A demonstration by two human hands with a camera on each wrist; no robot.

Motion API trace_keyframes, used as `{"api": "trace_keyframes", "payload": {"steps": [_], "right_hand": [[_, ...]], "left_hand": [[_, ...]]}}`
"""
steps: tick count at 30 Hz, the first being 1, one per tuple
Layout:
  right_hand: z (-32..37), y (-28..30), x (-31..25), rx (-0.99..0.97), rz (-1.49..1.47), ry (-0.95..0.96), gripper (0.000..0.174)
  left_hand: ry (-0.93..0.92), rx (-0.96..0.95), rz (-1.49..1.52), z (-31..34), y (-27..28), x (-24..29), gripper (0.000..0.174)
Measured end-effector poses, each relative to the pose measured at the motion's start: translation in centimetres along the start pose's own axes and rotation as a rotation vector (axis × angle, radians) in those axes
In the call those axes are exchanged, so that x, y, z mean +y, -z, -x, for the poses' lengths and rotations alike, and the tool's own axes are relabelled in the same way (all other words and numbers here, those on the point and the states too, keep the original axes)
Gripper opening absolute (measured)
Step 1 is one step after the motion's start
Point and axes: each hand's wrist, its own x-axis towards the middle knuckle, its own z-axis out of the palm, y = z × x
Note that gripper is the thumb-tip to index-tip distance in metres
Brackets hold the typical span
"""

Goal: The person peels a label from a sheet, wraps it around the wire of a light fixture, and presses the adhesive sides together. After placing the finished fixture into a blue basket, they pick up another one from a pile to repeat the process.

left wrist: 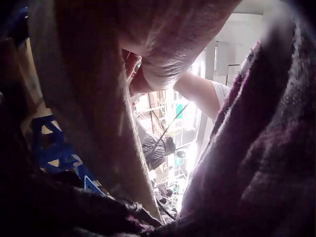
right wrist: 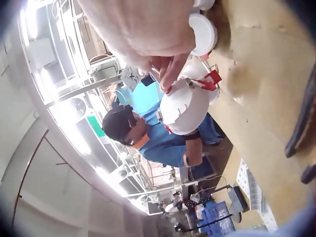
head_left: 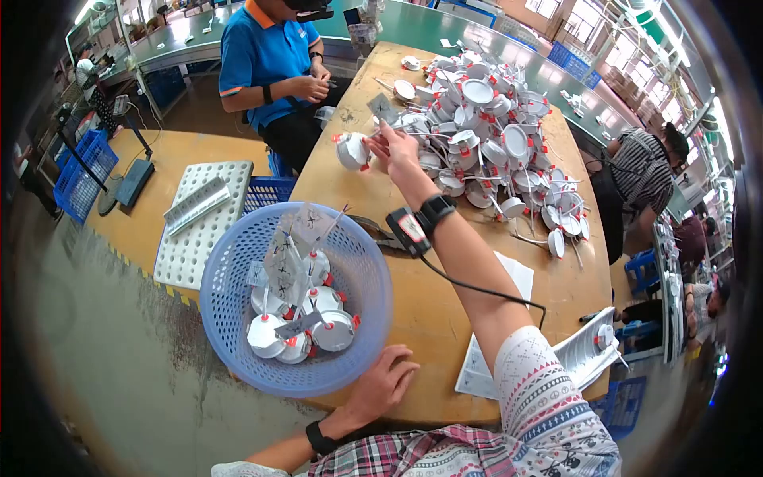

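In the head view my right hand [head_left: 395, 155] pinches a white round lamp [head_left: 352, 151] with red clips, left of a big heap of similar lamps [head_left: 477, 93]. A grey marked tag [head_left: 382, 107] sticks up by the fingers. The right wrist view shows the hand [right wrist: 148, 29] from close by, fingertips at the top of the lamp [right wrist: 183, 107], the tag [right wrist: 130, 77] beside them. My left hand [head_left: 383, 387] rests on the wooden table edge beside a blue basket [head_left: 373, 278], holding nothing. That basket contains several lamps [head_left: 333, 331] and tags. The left wrist view is mostly dark sleeve and skin.
White perforated trays [head_left: 187, 254] lie on the left table. White papers [head_left: 477, 370] and a white holder with one lamp [head_left: 584, 358] are at the right front. A person in a blue shirt [head_left: 246, 63] sits across at the left; another in stripes [head_left: 636, 167] is at the right.
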Motion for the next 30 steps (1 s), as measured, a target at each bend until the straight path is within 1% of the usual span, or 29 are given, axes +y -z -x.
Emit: {"api": "trace_keyframes", "payload": {"steps": [2, 3, 4, 5, 7, 10, 11, 13, 14, 17, 18, 21, 24, 26, 28, 30], "right_hand": [[-2.5, -0.8, 0.9, 0.051, 0.032, 0.060, 0.023], [-4.1, -0.3, 1.3, 0.055, 0.175, 0.102, 0.020], [-5.3, -0.6, 1.7, 0.087, 0.020, 0.095, 0.020], [-6.0, -1.0, 1.7, 0.150, -0.042, 0.094, 0.021], [-6.3, -1.0, 1.1, 0.123, -0.010, 0.039, 0.022], [-7.1, -1.4, 1.0, 0.200, -0.013, 0.000, 0.024], [-6.9, -1.7, 0.8, 0.187, -0.023, -0.021, 0.029], [-6.4, -2.0, 0.8, 0.143, 0.031, -0.026, 0.033], [-5.9, -2.1, 0.8, 0.194, 0.126, -0.036, 0.031], [-5.0, -1.6, 1.1, 0.173, 0.339, 0.025, 0.026], [-4.3, -1.2, 0.7, 0.143, 0.412, -0.018, 0.028], [-3.4, 0.5, 0.6, 0.080, 0.561, 0.000, 0.031], [0.0, 2.1, -0.1, 0.031, 0.656, 0.162, 0.023], [3.5, 4.2, -1.4, -0.139, 0.750, 0.223, 0.022], [8.0, 6.5, -2.9, -0.283, 0.848, 0.284, 0.022], [12.7, 9.8, -4.1, -0.321, 0.997, 0.311, 0.021]], "left_hand": [[0.022, 0.006, 0.033, 0.2, -0.1, -0.3, 0.014], [0.045, -0.007, 0.063, 0.3, -0.2, -0.1, 0.014], [0.064, -0.018, 0.088, 0.2, -0.2, -0.1, 0.014], [0.074, -0.032, 0.110, 0.2, 0.0, -0.2, 0.014], [0.076, -0.024, 0.071, 0.1, 0.3, -0.2, 0.014], [0.074, -0.035, 0.091, 0.0, 0.0, -0.3, 0.015], [0.077, -0.041, 0.105, 0.0, 0.0, -0.4, 0.015], [0.062, -0.043, 0.088, 0.1, 0.0, -0.4, 0.015], [0.055, -0.039, 0.077, 0.1, 0.1, -0.4, 0.016], [0.056, -0.036, 0.066, 0.0, 0.1, -0.3, 0.016], [0.059, -0.031, 0.069, 0.1, 0.1, -0.3, 0.016], [0.067, -0.007, 0.077, 0.2, -0.2, -0.4, 0.015], [0.059, 0.017, 0.085, 0.0, 0.1, -0.2, 0.014], [0.050, 0.023, 0.096, -0.3, 0.3, 0.1, 0.013], [0.080, 0.026, 0.100, -0.5, 0.5, 0.4, 0.014], [0.094, 0.030, 0.140, -0.3, 0.2, 0.4, 0.016]]}}
